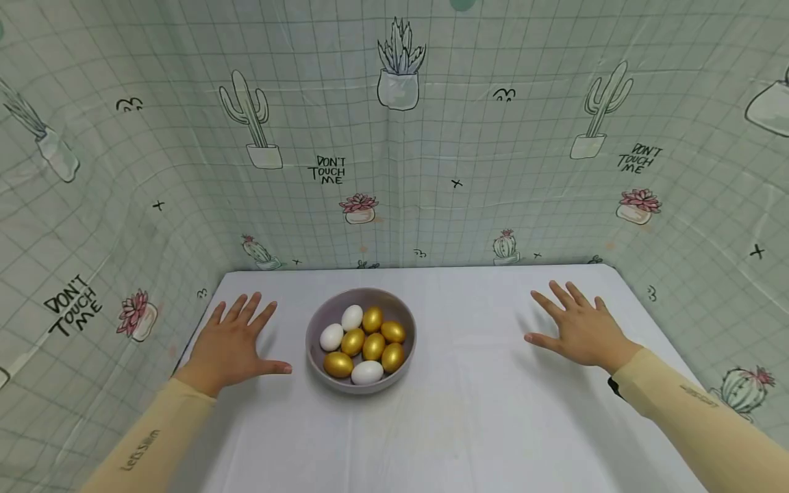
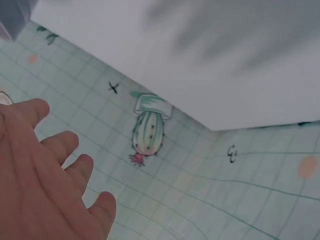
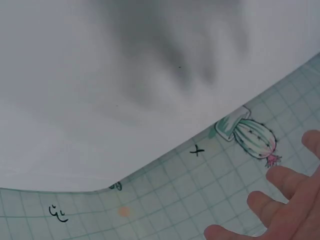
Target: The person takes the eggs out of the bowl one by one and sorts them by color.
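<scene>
A round grey-mauve bowl (image 1: 316, 364) stands left of the middle of the table in the head view. Several gold eggs (image 1: 373, 346) and 3 white eggs (image 1: 367, 372) lie in it. To the left of the bowl, my left hand (image 1: 229, 349) hovers with its fingers spread and its thumb toward the rim, holding nothing. Far over on the right, my right hand (image 1: 582, 332) is also spread above the table and holds nothing. Both wrist views show bare fingers and their shadows on the white surface; a piece of the bowl (image 2: 14, 17) appears in the left wrist view's corner.
A white cloth covers the table (image 1: 468, 411). Behind it and along both sides hangs a pale gridded curtain (image 1: 456, 137) printed with cacti and lettering. Beige sleeves (image 1: 696, 418) cover both forearms, and a dark band (image 1: 615, 387) shows at the right wrist.
</scene>
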Tool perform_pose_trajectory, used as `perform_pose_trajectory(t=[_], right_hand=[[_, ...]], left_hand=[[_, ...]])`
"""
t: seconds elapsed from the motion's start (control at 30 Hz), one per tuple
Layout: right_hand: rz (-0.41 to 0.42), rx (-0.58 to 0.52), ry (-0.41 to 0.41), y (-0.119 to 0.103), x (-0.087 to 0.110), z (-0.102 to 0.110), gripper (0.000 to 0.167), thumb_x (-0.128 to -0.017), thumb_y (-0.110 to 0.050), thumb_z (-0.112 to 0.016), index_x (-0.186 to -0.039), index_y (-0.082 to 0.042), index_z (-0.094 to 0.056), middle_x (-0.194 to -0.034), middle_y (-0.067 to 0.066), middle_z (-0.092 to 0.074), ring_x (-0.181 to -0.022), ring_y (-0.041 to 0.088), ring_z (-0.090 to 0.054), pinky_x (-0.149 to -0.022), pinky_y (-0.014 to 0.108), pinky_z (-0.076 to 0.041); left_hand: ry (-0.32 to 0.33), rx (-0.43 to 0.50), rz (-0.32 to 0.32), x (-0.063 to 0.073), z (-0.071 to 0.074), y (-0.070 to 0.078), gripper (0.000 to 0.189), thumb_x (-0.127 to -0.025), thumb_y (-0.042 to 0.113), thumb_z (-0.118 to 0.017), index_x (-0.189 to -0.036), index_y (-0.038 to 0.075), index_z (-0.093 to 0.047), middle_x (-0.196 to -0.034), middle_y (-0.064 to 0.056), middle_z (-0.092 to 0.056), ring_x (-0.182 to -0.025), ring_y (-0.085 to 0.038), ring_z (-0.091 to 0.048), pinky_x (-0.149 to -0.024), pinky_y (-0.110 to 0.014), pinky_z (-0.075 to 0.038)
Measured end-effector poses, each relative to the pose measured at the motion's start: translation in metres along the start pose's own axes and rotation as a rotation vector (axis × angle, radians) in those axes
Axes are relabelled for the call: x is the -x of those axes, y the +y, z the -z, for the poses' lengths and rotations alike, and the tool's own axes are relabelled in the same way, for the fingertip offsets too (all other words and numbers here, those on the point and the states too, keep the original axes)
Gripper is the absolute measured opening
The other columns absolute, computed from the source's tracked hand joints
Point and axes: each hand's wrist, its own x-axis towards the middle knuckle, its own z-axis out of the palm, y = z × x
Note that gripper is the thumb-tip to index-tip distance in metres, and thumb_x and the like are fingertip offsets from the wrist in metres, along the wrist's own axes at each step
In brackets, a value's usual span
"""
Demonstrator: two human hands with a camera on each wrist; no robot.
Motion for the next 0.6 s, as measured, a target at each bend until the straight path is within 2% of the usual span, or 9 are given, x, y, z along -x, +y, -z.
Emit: perform_pose_trajectory(t=[0.27, 0.47, 0.6], right_hand=[[0.031, -0.003, -0.012, -0.016, -0.014, 0.007, 0.094, -0.089, -0.079, -0.043, -0.155, -0.013, -0.038, -0.157, 0.025, -0.028, -0.143, 0.049, -0.021, -0.1, 0.079, -0.022], [0.066, -0.001, 0.001, -0.031, -0.025, 0.013, 0.091, -0.09, -0.077, -0.045, -0.156, -0.015, -0.037, -0.158, 0.022, -0.029, -0.144, 0.047, -0.023, -0.102, 0.077, -0.024], [0.099, -0.013, 0.008, -0.048, -0.036, 0.017, 0.09, -0.09, -0.076, -0.046, -0.156, -0.016, -0.037, -0.158, 0.021, -0.03, -0.144, 0.045, -0.024, -0.104, 0.075, -0.024]], left_hand=[[0.023, 0.028, -0.048, -0.006, -0.004, 0.023, 0.117, -0.069, 0.083, -0.064, -0.153, 0.005, -0.04, -0.155, -0.027, -0.033, -0.142, -0.045, -0.029, -0.112, -0.064, -0.019], [0.019, 0.047, -0.076, -0.011, -0.01, 0.036, 0.122, -0.067, 0.087, -0.061, -0.152, 0.002, -0.039, -0.154, -0.026, -0.036, -0.141, -0.043, -0.033, -0.112, -0.063, -0.023], [-0.011, 0.074, -0.072, -0.015, -0.015, 0.041, 0.128, -0.065, 0.09, -0.059, -0.152, -0.002, -0.036, -0.154, -0.026, -0.035, -0.142, -0.043, -0.031, -0.112, -0.063, -0.022]])
